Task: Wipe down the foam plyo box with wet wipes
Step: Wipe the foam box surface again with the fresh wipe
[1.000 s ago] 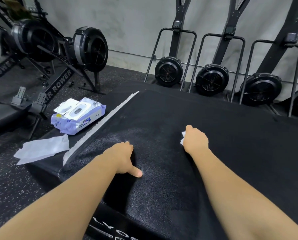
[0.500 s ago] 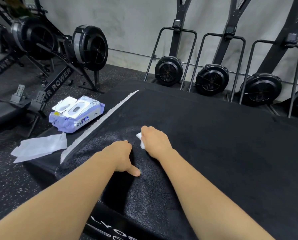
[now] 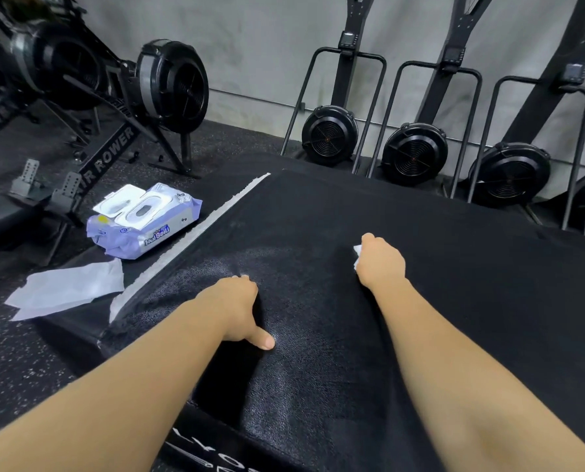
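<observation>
The black foam plyo box [image 3: 471, 301] fills the middle and right of the view, its top damp and shiny near my hands. My right hand [image 3: 381, 262] grips a bunched white wet wipe [image 3: 356, 254] and presses it on the box top. My left hand [image 3: 240, 308] rests on the top near the left edge, thumb out toward the right, fingers hidden under the hand. A purple pack of wet wipes [image 3: 144, 221] with its white lid open lies left of the box. A used white wipe [image 3: 66, 289] lies flat in front of the pack.
A white strip [image 3: 189, 240] runs along the box's left edge. Air rowers [image 3: 114, 97] stand at the back left. Three ski machines with black fan wheels [image 3: 415, 153] line the wall behind the box. Speckled rubber floor [image 3: 19, 362] lies to the left.
My right hand swept the wipe left to beside my left hand, then back right to about where it started. My left hand stayed put.
</observation>
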The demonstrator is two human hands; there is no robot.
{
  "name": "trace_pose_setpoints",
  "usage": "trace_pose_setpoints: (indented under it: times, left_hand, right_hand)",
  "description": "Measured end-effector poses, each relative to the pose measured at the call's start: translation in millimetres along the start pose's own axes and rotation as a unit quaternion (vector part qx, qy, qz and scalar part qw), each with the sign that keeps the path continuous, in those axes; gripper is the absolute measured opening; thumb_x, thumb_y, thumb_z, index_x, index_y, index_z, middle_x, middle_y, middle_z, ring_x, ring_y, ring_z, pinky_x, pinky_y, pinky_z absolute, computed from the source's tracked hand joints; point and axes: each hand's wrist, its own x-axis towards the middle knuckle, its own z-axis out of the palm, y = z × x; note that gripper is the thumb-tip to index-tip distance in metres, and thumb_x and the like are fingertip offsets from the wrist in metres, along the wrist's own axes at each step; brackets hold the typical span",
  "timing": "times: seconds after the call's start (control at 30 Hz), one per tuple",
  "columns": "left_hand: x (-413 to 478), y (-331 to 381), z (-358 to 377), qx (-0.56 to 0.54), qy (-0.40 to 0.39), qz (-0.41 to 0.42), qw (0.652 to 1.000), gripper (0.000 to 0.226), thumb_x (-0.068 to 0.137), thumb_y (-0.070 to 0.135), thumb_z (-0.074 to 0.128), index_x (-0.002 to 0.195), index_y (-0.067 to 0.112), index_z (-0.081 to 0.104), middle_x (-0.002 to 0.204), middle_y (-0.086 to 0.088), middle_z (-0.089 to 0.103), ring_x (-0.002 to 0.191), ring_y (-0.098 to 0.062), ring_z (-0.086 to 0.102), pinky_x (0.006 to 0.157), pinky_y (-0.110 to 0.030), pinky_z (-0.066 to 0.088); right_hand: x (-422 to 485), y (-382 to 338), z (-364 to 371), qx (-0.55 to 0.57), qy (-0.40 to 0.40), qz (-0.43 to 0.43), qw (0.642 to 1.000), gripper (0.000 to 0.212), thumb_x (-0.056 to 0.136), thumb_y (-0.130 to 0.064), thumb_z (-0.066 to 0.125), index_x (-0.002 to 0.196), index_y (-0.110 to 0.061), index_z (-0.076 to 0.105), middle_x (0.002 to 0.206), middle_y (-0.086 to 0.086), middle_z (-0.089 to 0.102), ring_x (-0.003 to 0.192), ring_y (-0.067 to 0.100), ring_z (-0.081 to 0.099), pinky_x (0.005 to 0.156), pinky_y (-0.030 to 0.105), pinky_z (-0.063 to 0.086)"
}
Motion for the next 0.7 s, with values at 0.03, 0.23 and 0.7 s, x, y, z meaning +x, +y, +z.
trace_pose_setpoints:
  times: [0.03, 0.23, 0.7]
  left_hand:
    - [0, 0, 0, 0.000, 0.000, -0.001, 1.000, 0.116, 0.069, 0.058, 0.077, 0.154, 0.009, 0.015, 0.162, -0.005, 0.005, 0.149, -0.023, 0.009, 0.118, -0.041, 0.022]
    - [-3, 2, -2, -0.017, -0.002, -0.019, 1.000, 0.112, 0.066, 0.059, 0.079, 0.151, 0.009, 0.026, 0.159, -0.006, 0.021, 0.143, -0.027, 0.028, 0.113, -0.043, 0.032]
    - [-3, 3, -4, -0.038, -0.005, -0.042, 0.998, 0.107, 0.065, 0.057, 0.081, 0.147, 0.011, 0.032, 0.155, -0.005, 0.030, 0.138, -0.028, 0.036, 0.111, -0.042, 0.036]
  right_hand:
    - [-6, -8, 1, 0.001, 0.007, -0.007, 1.000, 0.019, 0.101, -0.021, 0.045, 0.115, -0.008, 0.046, 0.116, 0.011, 0.055, 0.096, 0.030, 0.059, 0.067, 0.033, 0.036]
    - [-61, -62, 2, 0.040, 0.008, -0.113, 0.993, 0.008, 0.097, -0.014, 0.047, 0.104, -0.014, 0.044, 0.109, 0.008, 0.053, 0.090, 0.029, 0.057, 0.064, 0.034, 0.032]
    - [-40, -64, -1, 0.059, -0.022, -0.191, 0.980, 0.011, 0.097, -0.015, 0.045, 0.093, -0.017, 0.034, 0.105, 0.009, 0.052, 0.074, 0.029, 0.046, 0.063, 0.035, 0.034]
